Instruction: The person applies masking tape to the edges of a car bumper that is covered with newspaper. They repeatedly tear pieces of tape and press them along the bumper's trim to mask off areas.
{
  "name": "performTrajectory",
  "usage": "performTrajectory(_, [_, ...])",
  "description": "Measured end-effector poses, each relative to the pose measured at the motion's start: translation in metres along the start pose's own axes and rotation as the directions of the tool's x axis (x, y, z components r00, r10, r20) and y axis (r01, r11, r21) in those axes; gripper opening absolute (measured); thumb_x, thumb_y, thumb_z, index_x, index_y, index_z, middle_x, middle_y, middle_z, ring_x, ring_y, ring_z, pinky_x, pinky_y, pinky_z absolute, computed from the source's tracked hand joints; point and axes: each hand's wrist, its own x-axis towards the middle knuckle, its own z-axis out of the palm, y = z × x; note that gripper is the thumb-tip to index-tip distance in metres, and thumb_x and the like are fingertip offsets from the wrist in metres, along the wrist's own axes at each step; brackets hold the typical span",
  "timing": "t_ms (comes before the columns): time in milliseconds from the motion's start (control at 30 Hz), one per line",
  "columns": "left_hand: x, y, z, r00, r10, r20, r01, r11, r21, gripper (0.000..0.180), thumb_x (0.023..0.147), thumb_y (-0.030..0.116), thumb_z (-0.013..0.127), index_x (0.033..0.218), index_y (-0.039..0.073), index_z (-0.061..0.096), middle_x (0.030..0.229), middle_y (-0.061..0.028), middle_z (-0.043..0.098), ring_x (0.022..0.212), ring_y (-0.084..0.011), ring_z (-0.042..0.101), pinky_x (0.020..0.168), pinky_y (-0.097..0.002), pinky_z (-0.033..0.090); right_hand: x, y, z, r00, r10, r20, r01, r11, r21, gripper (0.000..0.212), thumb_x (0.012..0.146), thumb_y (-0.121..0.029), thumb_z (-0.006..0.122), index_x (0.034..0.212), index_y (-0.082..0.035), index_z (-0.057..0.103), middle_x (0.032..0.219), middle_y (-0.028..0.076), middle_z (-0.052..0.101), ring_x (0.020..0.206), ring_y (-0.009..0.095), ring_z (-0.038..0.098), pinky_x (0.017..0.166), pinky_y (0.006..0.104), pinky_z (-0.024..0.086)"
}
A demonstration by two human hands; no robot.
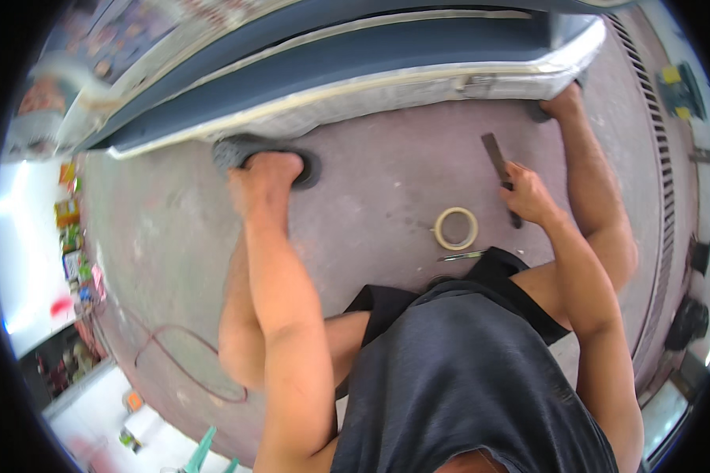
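Note:
My right hand [528, 197] is closed round the dark handle of a flat-bladed scraper [493, 154], held above the floor with its blade pointing away from me. My left hand [240, 191] hangs beside my left foot, its fingers smeared by motion. Whether it holds anything cannot be made out. Between my legs lies a cream roll of masking tape [439, 229]. Close to the roll is a slim, pen-like tool [461, 256]. Ahead runs a dark blue vehicle sill [347, 59], its lower side covered in pale masking [371, 93].
Both feet, in dark clogs [312, 167], flank the space before me. A red hose [185, 370] curls over the floor at left. Colourful packages [67, 213] line the left wall. A drain grate [656, 142] runs along the right, with a black bag [688, 323] beyond it.

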Motion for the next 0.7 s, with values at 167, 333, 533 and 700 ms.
performTrajectory(167, [-0.047, -0.002, -0.035, 0.943, -0.025, -0.333, -0.025, 0.989, -0.144, 0.062, 0.086, 0.032, 0.077, 0.135, -0.003, 0.063, 0.128, -0.0215, 0.07, 0.118, -0.035, 0.069, 0.099, -0.0408, 0.053, 0.008, -0.09, -0.043, 0.99, 0.085, -0.112, 0.021, 0.701, 0.712, 0.027, 0.1, -0.025, 0.069, 0.109, -0.001, 0.061, 0.089, 0.005, 0.065, 0.081, 0.014, 0.059, 0.074, 0.0336, 0.051])
performTrajectory(333, [-0.125, 0.075, -0.009, 0.954, 0.294, 0.056, -0.163, 0.668, -0.726, 0.048, 0.098, 0.034, 0.074, 0.132, 0.001, 0.067, 0.111, -0.0111, 0.074, 0.1, -0.0239, 0.072, 0.084, -0.0345, 0.053, 0.053, -0.124, -0.049, 0.91, 0.249, -0.331, 0.228, 0.368, 0.901, 0.03, 0.107, -0.032, 0.064, 0.112, -0.003, 0.063, 0.085, 0.003, 0.066, 0.073, 0.01, 0.06, 0.065, 0.0291, 0.051])
performTrajectory(533, [-0.182, 0.177, -0.046, 0.663, 0.508, 0.55, 0.348, 0.441, -0.827, 0.045, 0.107, 0.033, 0.058, 0.14, 0.004, 0.06, 0.117, -0.0151, 0.072, 0.095, -0.0228, 0.073, 0.076, -0.0304, 0.051, 0.102, -0.149, -0.066, 0.843, 0.477, -0.25, 0.33, -0.09, 0.94, 0.015, 0.103, -0.016, 0.067, 0.108, -0.005, 0.059, 0.094, 0.006, 0.066, 0.07, 0.013, 0.066, 0.058, 0.0262, 0.058])
performTrajectory(700, [-0.166, 0.222, -0.048, 0.719, 0.563, 0.407, 0.326, 0.244, -0.913, 0.042, 0.104, 0.023, 0.051, 0.139, 0.001, 0.056, 0.116, -0.0165, 0.07, 0.094, -0.0247, 0.073, 0.074, -0.0319, 0.053, 0.13, -0.146, -0.077, 0.81, 0.526, -0.261, 0.417, -0.203, 0.886, 0.016, 0.103, -0.014, 0.065, 0.111, -0.002, 0.058, 0.097, 0.01, 0.067, 0.077, 0.019, 0.069, 0.066, 0.0326, 0.062])
